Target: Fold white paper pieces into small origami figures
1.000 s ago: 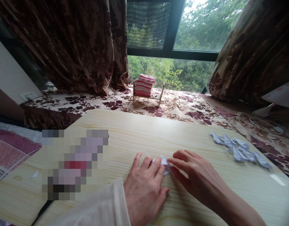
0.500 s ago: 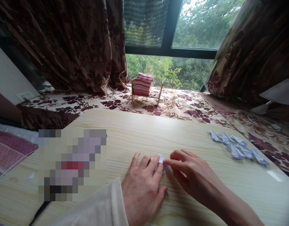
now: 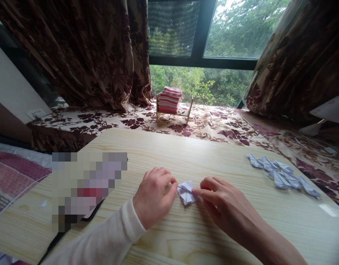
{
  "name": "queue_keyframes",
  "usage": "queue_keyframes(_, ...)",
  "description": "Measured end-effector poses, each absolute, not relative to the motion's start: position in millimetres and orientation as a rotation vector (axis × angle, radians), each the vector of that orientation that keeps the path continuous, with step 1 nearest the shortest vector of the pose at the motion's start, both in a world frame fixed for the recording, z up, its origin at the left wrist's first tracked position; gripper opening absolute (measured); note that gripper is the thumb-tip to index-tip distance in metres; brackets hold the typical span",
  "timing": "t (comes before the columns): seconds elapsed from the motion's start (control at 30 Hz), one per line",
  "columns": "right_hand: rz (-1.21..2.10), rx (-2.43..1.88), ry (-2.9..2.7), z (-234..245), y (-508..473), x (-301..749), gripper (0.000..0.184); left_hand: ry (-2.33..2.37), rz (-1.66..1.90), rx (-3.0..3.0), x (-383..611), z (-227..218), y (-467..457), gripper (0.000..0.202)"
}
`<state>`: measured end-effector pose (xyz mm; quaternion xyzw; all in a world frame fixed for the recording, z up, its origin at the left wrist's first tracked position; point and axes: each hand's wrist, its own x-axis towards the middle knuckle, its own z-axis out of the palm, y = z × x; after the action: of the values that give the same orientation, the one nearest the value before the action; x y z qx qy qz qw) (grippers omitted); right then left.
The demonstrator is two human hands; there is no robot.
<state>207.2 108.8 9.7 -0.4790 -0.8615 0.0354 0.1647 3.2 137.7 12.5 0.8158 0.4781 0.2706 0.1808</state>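
A small folded piece of pale lilac paper lies on the light wooden table between my two hands. My left hand, in a cream sleeve, has curled fingers and pinches the paper's left corner. My right hand comes in from the right, its fingertips pressed together on the paper's right edge. The paper stays flat on the table.
Several folded lilac paper pieces lie in a row at the table's right. A blurred patch covers something on the left. Behind the table, on a floral cloth, stands a small wooden rack holding striped fabric. Curtains flank the window.
My left hand has pulled back to the left and curled from a flat press into a pinch, uncovering most of the paper. My right hand has hardly moved.
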Motion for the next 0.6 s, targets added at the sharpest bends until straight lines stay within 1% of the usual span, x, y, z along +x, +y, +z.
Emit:
queue_keyframes(0.27,0.152,-1.385,-2.434,8.8,108.0,205.9,0.027,1.480,0.525,2.366,22.5,20.6,151.4,0.027)
queue_keyframes(0.43,0.225,-1.385,-2.355,6.8,109.7,204.0,0.027,1.482,0.455,2.456,25.7,17.1,156.5,0.013)
queue_keyframes(0.53,0.267,-1.436,-2.289,3.8,113.4,201.9,0.032,1.487,0.478,2.483,24.5,13.3,156.6,0.012)
queue_keyframes(0.6,0.317,-1.538,-2.235,2.3,116.2,199.3,0.029,1.481,0.498,2.492,23.8,11.3,155.3,0.012)
